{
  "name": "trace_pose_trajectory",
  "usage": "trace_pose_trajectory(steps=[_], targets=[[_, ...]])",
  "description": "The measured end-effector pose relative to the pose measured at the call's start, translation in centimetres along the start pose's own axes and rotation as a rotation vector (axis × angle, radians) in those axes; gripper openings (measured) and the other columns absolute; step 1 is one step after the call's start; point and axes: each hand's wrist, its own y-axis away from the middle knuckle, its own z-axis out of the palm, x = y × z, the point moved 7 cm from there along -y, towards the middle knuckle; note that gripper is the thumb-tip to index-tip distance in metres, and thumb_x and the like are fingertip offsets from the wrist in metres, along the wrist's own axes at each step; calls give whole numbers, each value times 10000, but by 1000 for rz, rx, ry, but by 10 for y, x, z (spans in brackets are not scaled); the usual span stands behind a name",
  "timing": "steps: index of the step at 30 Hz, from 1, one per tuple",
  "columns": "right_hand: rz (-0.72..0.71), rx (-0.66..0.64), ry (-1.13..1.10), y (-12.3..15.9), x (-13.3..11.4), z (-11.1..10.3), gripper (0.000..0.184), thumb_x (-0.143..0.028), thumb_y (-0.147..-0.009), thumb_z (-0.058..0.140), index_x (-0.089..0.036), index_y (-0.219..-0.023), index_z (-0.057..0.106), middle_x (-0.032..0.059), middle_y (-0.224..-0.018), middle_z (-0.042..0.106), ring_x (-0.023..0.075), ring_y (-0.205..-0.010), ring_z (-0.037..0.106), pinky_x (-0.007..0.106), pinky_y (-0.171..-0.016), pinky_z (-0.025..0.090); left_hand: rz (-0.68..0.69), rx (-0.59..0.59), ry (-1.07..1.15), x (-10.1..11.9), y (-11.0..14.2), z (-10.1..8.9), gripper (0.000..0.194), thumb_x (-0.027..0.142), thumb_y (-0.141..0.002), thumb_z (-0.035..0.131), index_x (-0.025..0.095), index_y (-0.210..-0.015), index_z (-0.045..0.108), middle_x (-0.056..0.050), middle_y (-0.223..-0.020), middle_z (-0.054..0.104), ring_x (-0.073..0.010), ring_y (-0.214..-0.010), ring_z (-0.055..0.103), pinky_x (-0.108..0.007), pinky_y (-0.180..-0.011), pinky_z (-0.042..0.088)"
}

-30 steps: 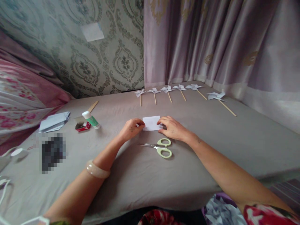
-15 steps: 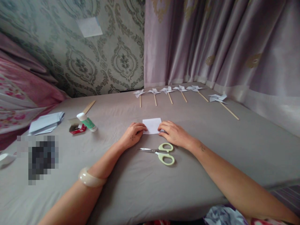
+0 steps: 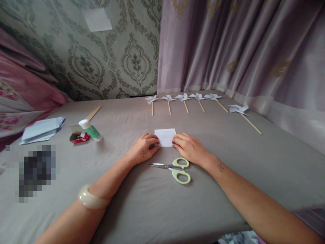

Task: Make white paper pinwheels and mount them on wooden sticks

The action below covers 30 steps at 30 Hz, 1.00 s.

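A small white sheet of paper (image 3: 166, 137) lies near the middle of the cloth-covered surface. My left hand (image 3: 145, 147) grips its left edge, thumb and fingers closed on the paper. At the right edge, my right hand (image 3: 189, 147) pinches the sheet the same way. Just below the paper and between my wrists lie scissors (image 3: 180, 172) with pale green handles, the blades pointing left and slightly parted. Neither hand touches them. Whether the paper is folded or single I cannot tell.
Several paper pinwheels (image 3: 183, 98) on sticks lie along the back. To the left are a green-and-white glue bottle (image 3: 91, 130), a small red box (image 3: 79, 136), flat wooden sticks (image 3: 94, 112) and a stack of paper (image 3: 42, 129). A pixelated dark object (image 3: 37, 171) lies nearer me.
The view has shifted slightly, with the objects on the left sliding further left. Both hands remain at the paper's edges; the right thumb and fingers have shifted a little. The scissors lie where they were.
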Motion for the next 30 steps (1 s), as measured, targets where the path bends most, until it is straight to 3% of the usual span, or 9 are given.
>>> trace_pose_trajectory(steps=[10, 18, 30], targets=[[35, 19, -28, 0, 4, 1, 101, -241, -876, 585, -193, -933, 652, 69, -1015, 660, 204, -958, 565, 309, -801, 430, 107, -50, -167, 17, -2, -1, 286, 279, -943, 405, 157, -897, 660, -90, -893, 679, -187, -888, 589, -321, -815, 486], [54, 46, -74, 0, 9, -2, 125, -183, -889, 541, -196, -904, 665, 79, -997, 649, 202, -950, 558, 323, -822, 432, 110, -36, -98, 22, -2, 1, 251, 302, -919, 476, 162, -801, 648, -73, -802, 672, -167, -808, 595, -295, -781, 472], [-11, 11, -237, -4, -16, 5, 82, -195, -865, 587, -201, -886, 666, 55, -933, 649, 180, -937, 589, 290, -819, 448, 21, -27, 18, 21, -3, 5, 236, 303, -878, 524, 180, -740, 670, -52, -736, 658, -154, -740, 583, -273, -701, 464]])
